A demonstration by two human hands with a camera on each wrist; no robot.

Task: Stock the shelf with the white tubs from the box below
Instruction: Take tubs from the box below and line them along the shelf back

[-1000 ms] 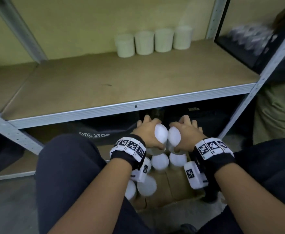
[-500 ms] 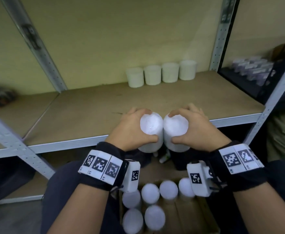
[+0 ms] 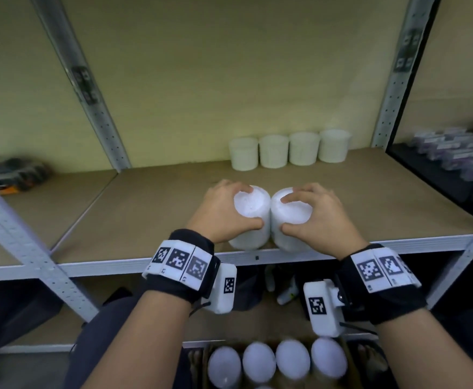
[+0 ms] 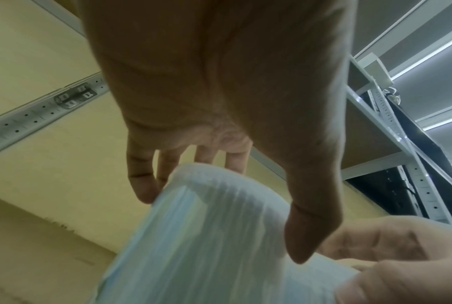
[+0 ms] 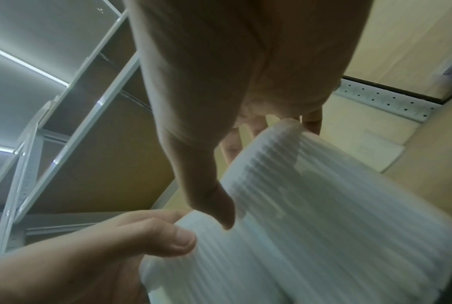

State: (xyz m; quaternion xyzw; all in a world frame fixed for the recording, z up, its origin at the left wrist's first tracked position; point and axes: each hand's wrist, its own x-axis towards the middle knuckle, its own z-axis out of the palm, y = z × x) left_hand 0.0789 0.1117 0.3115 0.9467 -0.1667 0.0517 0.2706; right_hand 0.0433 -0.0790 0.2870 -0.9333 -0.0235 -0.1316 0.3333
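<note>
Both tubs had risen from the level of the shelf's front rail and travelled forward, so that they now hung over the board of the shelf (image 3: 151,203). The left hand (image 3: 215,213) clasped the left tub (image 3: 250,220) from above, thumb on the near wall and fingers (image 3: 229,186) curled over the far rim; the right hand (image 3: 318,217) gripped the right tub (image 3: 290,217) in mirror fashion. The two tubs touched side to side between the hands, probably so that one push would carry both. Whether their bases had met the board could not be told. Beyond the fingertips, well apart, four tubs in a row (image 3: 287,150) stood against the back wall, which suggested the pair was bound for a second row in front of them. Below the wrists, the box (image 3: 199,363) held more tubs (image 3: 276,360) awaiting stocking.
</note>
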